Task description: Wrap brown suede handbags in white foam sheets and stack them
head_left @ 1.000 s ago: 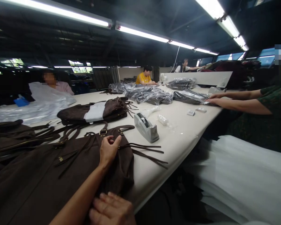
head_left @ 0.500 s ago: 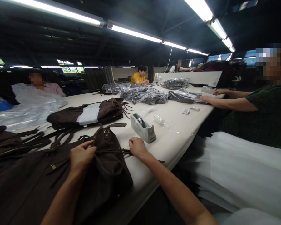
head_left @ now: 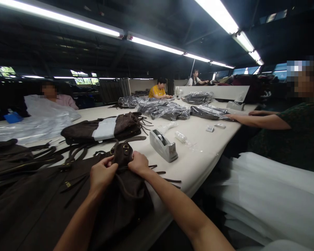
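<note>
A dark brown bag (head_left: 75,195) with straps and brass fittings lies across the near left of the table. My left hand (head_left: 102,174) pinches the bag near its top end, beside a brass ring. On the other side of that end, my right hand (head_left: 138,163) is closed on the bag, its fingertips partly hidden. Thin brown straps (head_left: 167,180) stick out to the right under my right wrist. Just beyond my hands stands a grey tape dispenser (head_left: 163,148). Farther back lies another brown bag with a white paper band (head_left: 104,129) around it.
Clear-wrapped bags (head_left: 167,108) lie farther along the white table (head_left: 193,164). A small clear plastic roll (head_left: 181,137) and white labels (head_left: 209,128) lie right of the dispenser. White sheets (head_left: 272,195) are stacked at right. A co-worker (head_left: 282,136) reaches over the right edge; others sit beyond.
My right hand has moved left from the stretched strap to the bag's top end, close to my left hand. The straps now lie loose to the right. The view has shifted slightly.
</note>
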{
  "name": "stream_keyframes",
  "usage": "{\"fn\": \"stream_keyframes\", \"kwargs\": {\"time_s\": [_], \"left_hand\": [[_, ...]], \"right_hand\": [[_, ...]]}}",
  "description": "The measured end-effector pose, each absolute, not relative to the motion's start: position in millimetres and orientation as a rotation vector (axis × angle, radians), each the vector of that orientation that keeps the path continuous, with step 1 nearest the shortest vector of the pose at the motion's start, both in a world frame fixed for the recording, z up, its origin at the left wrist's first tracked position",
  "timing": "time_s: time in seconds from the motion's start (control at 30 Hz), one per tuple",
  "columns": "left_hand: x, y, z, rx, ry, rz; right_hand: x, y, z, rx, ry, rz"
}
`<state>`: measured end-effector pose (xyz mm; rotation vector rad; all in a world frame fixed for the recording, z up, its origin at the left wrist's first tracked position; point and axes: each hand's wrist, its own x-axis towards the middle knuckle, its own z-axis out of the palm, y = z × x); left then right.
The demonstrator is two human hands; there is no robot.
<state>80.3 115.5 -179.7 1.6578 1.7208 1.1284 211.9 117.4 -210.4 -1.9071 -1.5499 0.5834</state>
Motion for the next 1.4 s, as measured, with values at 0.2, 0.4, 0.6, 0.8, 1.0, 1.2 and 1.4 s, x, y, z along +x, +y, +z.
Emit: {"fn": "stream_keyframes", "kwargs": {"time_s": [0.2,0.4,0.6,0.8,1.0,1.2,1.4], "left_hand": [[98.4,112.7,-199.2,1.653,1.591,1.041],[91.2,118.2,-202.3,1.556,1.543,1.036],[92.9,120.8,-207.1,1.387,1.505,1.115],[90.9,120.7,-203.8,1.265,1.344,1.11],[86.5,120.0,-196.7,1.209,1.278,1.09],[88.7,118.2,-196.0,1.229,1.312,1.156],[87.9,114.0,-191.5,1.383,1.322,1.182]], "right_hand": [[196.9,107.7,-210.5,-2.068,-1.719,0.338],[231.9,69.0,-202.5,-2.071,-1.723,0.44],[296.9,33.5,-160.2,-1.833,-1.808,0.714],[269.9,87.9,-91.9,-1.717,-1.81,0.494],[247.5,113.5,-81.9,-2.065,-1.587,-0.252],[228.3,123.4,-137.2,-1.174,-1.005,0.497],[188.1,126.4,-213.9,-0.869,-0.437,1.352]]}}
